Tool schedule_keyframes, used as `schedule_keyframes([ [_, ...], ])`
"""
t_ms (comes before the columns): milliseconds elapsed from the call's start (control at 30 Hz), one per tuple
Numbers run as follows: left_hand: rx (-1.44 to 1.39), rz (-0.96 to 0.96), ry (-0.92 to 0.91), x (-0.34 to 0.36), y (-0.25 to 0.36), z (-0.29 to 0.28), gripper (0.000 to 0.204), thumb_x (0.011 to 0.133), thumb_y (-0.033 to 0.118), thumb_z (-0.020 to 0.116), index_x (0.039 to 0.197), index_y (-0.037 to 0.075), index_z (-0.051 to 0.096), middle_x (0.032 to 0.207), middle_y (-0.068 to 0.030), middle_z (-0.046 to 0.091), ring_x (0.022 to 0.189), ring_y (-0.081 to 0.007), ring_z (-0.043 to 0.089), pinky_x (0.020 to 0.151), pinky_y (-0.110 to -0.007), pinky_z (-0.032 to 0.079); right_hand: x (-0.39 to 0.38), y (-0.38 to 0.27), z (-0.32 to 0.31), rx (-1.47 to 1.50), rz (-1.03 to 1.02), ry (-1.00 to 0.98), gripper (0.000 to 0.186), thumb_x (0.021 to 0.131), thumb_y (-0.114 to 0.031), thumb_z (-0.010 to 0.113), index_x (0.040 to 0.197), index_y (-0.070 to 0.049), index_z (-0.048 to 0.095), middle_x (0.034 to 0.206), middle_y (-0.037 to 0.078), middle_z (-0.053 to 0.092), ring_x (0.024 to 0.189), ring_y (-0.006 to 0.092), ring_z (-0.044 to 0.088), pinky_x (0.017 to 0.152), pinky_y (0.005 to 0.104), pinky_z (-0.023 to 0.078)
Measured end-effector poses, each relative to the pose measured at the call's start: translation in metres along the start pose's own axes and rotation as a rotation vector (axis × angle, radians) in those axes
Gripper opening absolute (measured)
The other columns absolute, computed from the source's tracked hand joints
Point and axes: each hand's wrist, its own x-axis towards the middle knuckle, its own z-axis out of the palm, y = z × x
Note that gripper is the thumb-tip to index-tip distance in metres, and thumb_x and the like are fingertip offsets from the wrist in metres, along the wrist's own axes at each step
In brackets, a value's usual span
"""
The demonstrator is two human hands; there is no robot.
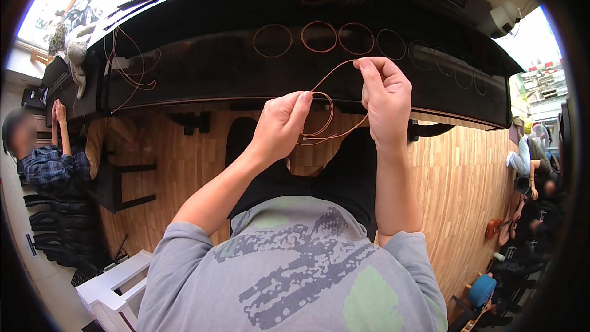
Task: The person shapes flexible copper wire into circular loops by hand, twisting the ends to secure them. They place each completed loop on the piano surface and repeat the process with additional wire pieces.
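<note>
From here I see a light-brown, wooden strip floor, and along it a long, glossy black piano. Copper-coloured and paler wire rings lie in a row on it, with loose copper-coloured strands toward its left end. The left hand and right hand each pinch, thumb against fingers, one thin, copper-coloured, partly looped wire, which hangs between them near the piano's front edge.
</note>
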Motion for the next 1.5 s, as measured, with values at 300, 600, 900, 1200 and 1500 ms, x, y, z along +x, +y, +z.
schedule_keyframes([
  [300,0.144,0.036,0.052,0.002,-0.003,0.001,0.039,0.100,0.022,0.044,0.070,-0.002,0.044,0.053,-0.0132,0.037,0.047,-0.0240,0.034,0.048,-0.037,0.032,0.002,0.011,0.010,-0.684,-0.635,0.137,0.006,0.089,-0.005,0.063,0.088,0.000,0.064,0.064,0.004,0.060,0.052,0.0072,0.052,0.048,0.0219,0.042],
  [600,-0.079,-0.037,0.090,0.005,-0.004,0.006,0.042,0.101,0.026,0.043,0.068,0.001,0.046,0.052,-0.0052,0.043,0.046,-0.0134,0.039,0.045,-0.030,0.034,-0.018,0.008,0.023,-0.424,-0.335,0.074,0.008,0.092,-0.006,0.057,0.087,0.000,0.059,0.062,0.002,0.055,0.053,0.0064,0.050,0.049,0.0210,0.039],
  [900,-0.379,-0.129,0.104,0.010,-0.003,0.002,0.043,0.103,0.032,0.037,0.068,0.009,0.041,0.051,0.0007,0.043,0.043,-0.0086,0.054,0.034,-0.017,0.034,-0.016,0.018,0.009,0.024,-0.033,-0.252,0.016,0.097,-0.014,0.051,0.086,-0.003,0.054,0.100,0.006,0.059,0.088,0.0091,0.053,0.081,0.0264,0.043],
  [1200,-0.484,-0.070,0.025,0.006,0.000,0.004,0.043,0.104,0.032,0.036,0.068,0.009,0.041,0.050,-0.0001,0.043,0.040,-0.0091,0.051,0.034,-0.017,0.035,-0.013,0.021,0.011,0.092,0.079,-0.467,0.020,0.101,-0.017,0.044,0.092,-0.002,0.053,0.104,0.008,0.062,0.095,0.0113,0.056,0.088,0.0275,0.044],
  [1500,-0.478,-0.032,0.117,0.009,-0.011,-0.001,0.043,0.103,0.032,0.037,0.069,0.007,0.045,0.053,0.0010,0.045,0.040,-0.0036,0.041,0.036,-0.018,0.034,-0.023,0.003,0.007,-0.380,-0.185,-0.773,0.021,0.091,-0.024,0.062,0.101,-0.005,0.060,0.106,0.009,0.054,0.090,0.0183,0.058,0.079,0.0304,0.048],
])
